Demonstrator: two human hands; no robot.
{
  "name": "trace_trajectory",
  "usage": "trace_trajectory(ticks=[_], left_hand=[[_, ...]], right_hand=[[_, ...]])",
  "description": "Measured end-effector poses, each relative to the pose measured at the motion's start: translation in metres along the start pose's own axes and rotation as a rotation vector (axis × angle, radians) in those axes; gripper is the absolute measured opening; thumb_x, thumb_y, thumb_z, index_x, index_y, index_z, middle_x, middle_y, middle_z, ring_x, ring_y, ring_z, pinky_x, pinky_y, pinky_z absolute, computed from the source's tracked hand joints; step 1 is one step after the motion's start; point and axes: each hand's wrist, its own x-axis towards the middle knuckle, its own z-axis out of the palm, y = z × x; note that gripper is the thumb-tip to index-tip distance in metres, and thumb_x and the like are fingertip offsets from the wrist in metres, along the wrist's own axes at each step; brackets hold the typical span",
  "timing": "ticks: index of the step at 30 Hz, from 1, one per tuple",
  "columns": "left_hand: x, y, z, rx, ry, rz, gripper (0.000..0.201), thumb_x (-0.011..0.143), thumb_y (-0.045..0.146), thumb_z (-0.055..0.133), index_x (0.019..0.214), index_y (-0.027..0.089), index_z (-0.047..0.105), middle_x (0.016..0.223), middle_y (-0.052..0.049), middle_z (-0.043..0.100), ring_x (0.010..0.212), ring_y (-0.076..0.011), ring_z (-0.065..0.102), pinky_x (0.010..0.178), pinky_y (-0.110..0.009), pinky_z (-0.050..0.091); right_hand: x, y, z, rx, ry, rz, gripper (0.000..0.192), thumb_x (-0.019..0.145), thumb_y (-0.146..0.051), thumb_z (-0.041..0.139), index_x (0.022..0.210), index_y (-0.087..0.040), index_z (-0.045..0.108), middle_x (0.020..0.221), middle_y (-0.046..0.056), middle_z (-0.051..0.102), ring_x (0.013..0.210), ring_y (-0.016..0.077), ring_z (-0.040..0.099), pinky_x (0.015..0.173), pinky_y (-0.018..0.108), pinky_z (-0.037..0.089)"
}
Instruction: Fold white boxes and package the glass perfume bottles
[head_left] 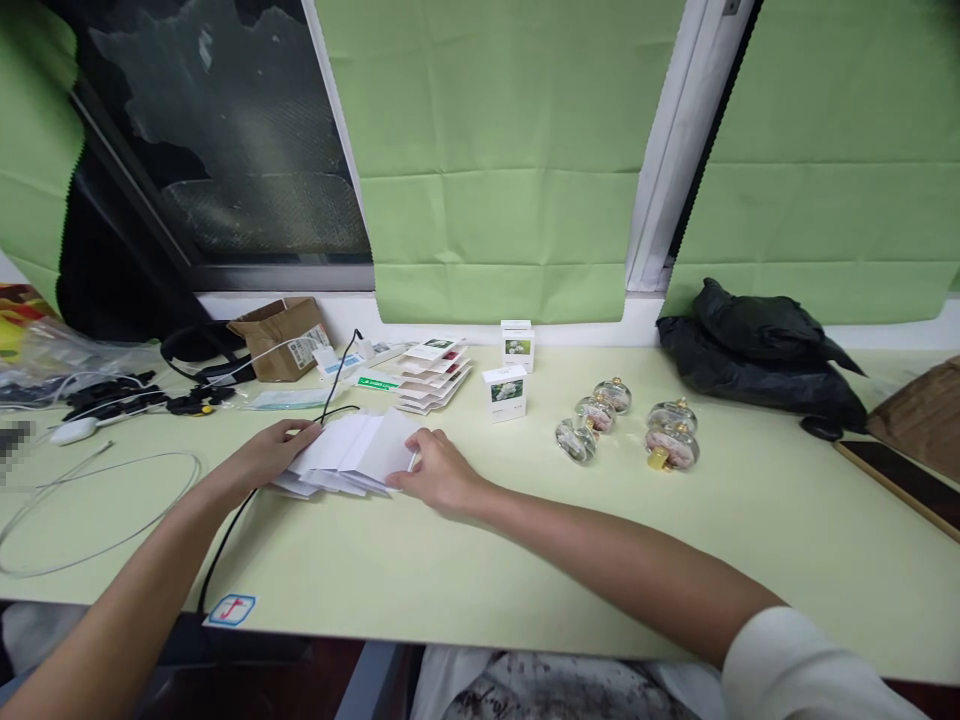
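Note:
A loose, fanned stack of flat white folded papers (352,450) lies on the table between my hands. My left hand (274,455) is closed on the left edge of the stack, its fingers curled over the top. At the right edge my right hand (441,472) pinches the papers between thumb and fingers. Just behind is a stack of flat printed cartons (433,380). Two small white boxes with flower pictures stand upright to the right, a front box (505,393) and a rear box (517,345).
Several round glass bottles (671,440) with gold tops sit right of centre. A black plastic bag (757,350) and a phone (907,480) lie at the right. A black cable (225,540) runs by my left hand. A brown carton (281,335) and white cable (150,455) are left.

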Motion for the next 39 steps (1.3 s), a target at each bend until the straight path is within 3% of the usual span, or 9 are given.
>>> trace_trajectory(ticks=[3,6,9,12,17,24,30,34,39], left_hand=[[0.008,-0.001,-0.003,0.023,-0.112,-0.059,0.071,0.087,0.076,0.057,0.117,0.014,0.074,0.099,-0.011,0.081,0.076,-0.0247,0.07,0.071,-0.035,0.056],[0.002,0.012,-0.008,0.103,-0.052,-0.032,0.073,0.091,0.071,0.055,0.129,0.011,0.069,0.122,-0.02,0.075,0.096,-0.0329,0.071,0.085,-0.045,0.055],[-0.025,0.045,-0.005,0.189,0.146,0.276,0.066,0.095,0.067,0.054,0.136,0.016,0.065,0.137,-0.02,0.067,0.116,-0.037,0.065,0.096,-0.051,0.052],[-0.058,0.08,0.01,0.201,0.116,0.75,0.045,0.104,0.056,0.047,0.129,0.025,0.068,0.135,-0.01,0.07,0.125,-0.0308,0.063,0.112,-0.048,0.045],[-0.079,0.102,0.047,0.333,0.03,0.953,0.034,0.105,0.044,0.048,0.115,0.025,0.074,0.122,-0.009,0.077,0.113,-0.0307,0.072,0.121,-0.056,0.036],[-0.093,0.145,0.069,0.026,0.062,0.81,0.048,0.105,0.049,0.052,0.145,0.024,0.05,0.14,-0.016,0.063,0.129,-0.035,0.061,0.107,-0.053,0.05],[-0.079,0.197,0.127,-0.447,-0.082,0.568,0.097,0.089,0.053,0.074,0.161,0.026,0.016,0.163,-0.022,0.033,0.147,-0.0384,0.045,0.112,-0.055,0.046],[-0.058,0.209,0.164,-0.573,-0.113,0.416,0.106,0.081,0.045,0.082,0.159,0.023,0.014,0.158,-0.024,0.038,0.148,-0.0389,0.042,0.113,-0.056,0.043],[-0.047,0.214,0.181,-0.714,-0.186,0.332,0.078,0.087,0.038,0.076,0.149,0.021,0.031,0.141,-0.019,0.058,0.127,-0.0306,0.061,0.104,-0.048,0.05]], right_hand=[[0.0,0.0,-0.001,0.088,0.008,0.056,0.061,0.074,-0.046,0.086,0.125,-0.022,0.063,0.132,0.011,0.062,0.105,0.0266,0.069,0.078,0.035,0.056],[-0.002,0.003,-0.004,0.172,-0.003,0.081,0.055,0.075,-0.042,0.085,0.123,-0.023,0.064,0.135,0.009,0.063,0.104,0.025,0.07,0.079,0.035,0.056],[-0.009,0.01,-0.012,0.209,-0.012,0.102,0.05,0.079,-0.041,0.082,0.122,-0.023,0.063,0.137,0.01,0.062,0.098,0.0231,0.071,0.076,0.034,0.056],[-0.023,0.018,-0.028,0.243,-0.032,0.126,0.043,0.086,-0.041,0.075,0.122,-0.022,0.062,0.13,0.01,0.066,0.084,0.0195,0.072,0.069,0.032,0.054],[-0.064,0.028,-0.072,0.183,-0.023,0.106,0.031,0.093,-0.037,0.068,0.119,-0.021,0.063,0.112,0.007,0.07,0.08,0.017,0.067,0.069,0.029,0.05],[-0.13,0.039,-0.136,-0.368,0.09,-0.154,0.018,0.102,-0.028,0.053,0.089,-0.024,0.065,0.089,0.002,0.071,0.078,0.0185,0.064,0.07,0.03,0.043],[-0.144,0.067,-0.162,-0.855,0.372,-0.036,0.022,0.106,-0.038,0.047,0.096,-0.024,0.06,0.074,0.004,0.07,0.063,0.023,0.064,0.057,0.031,0.027],[-0.138,0.08,-0.172,-0.791,0.606,0.045,0.036,0.101,-0.056,0.056,0.113,-0.022,0.056,0.086,0.005,0.073,0.067,0.0243,0.067,0.055,0.029,0.028],[-0.132,0.085,-0.18,-0.627,0.536,0.071,0.033,0.1,-0.053,0.058,0.118,-0.026,0.06,0.077,-0.002,0.066,0.068,0.0223,0.065,0.06,0.029,0.036]])
